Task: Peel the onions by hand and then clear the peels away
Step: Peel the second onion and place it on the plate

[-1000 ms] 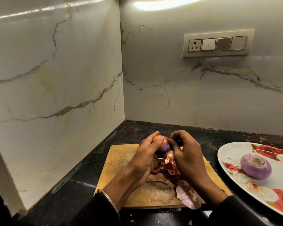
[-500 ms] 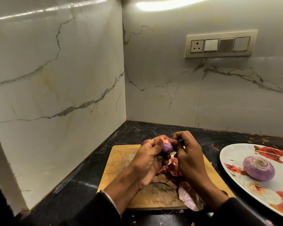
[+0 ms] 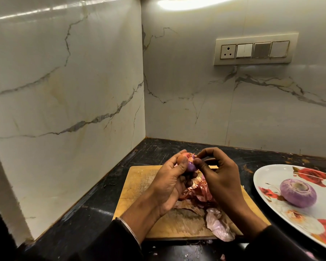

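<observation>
Onion (image 3: 189,164) sits gripped in left hand (image 3: 169,182) while right hand (image 3: 221,178) pinches its skin; no writing readable.

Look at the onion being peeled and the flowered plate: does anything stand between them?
Only the right hand, which picks at the onion that the left hand holds. Past it lie bare cutting board and dark counter up to the plate.
</observation>
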A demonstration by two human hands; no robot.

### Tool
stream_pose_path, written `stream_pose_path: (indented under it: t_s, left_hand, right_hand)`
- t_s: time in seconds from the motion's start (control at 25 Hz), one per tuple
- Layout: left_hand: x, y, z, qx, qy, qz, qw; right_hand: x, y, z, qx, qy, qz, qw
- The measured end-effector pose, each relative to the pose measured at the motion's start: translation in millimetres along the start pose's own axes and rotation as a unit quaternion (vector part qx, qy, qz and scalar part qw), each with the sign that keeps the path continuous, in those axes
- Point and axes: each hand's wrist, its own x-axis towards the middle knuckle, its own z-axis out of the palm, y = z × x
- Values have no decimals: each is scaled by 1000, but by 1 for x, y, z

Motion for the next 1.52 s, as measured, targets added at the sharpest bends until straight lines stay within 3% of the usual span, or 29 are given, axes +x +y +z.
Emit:
stream_pose_path:
  t_s: [0.36, 0.88, 1.12, 1.52]
  left_hand:
    - [-3, -3, 3, 58, 5, 6, 998]
    - [-4, -7, 3, 66, -1, 27, 997]
    - [-1, -11, 3, -16, -5, -2, 1000]
    - [-7, -4, 5, -37, -22, -15, 999]
  right_hand:
    - [3, 0, -2, -62, 3, -40, 997]
    - [3, 1, 2, -30, -41, 26, 998]
    - [-2, 0, 9, -52, 17, -16, 998]
    - [-4, -6, 8, -42, 56, -63, 996]
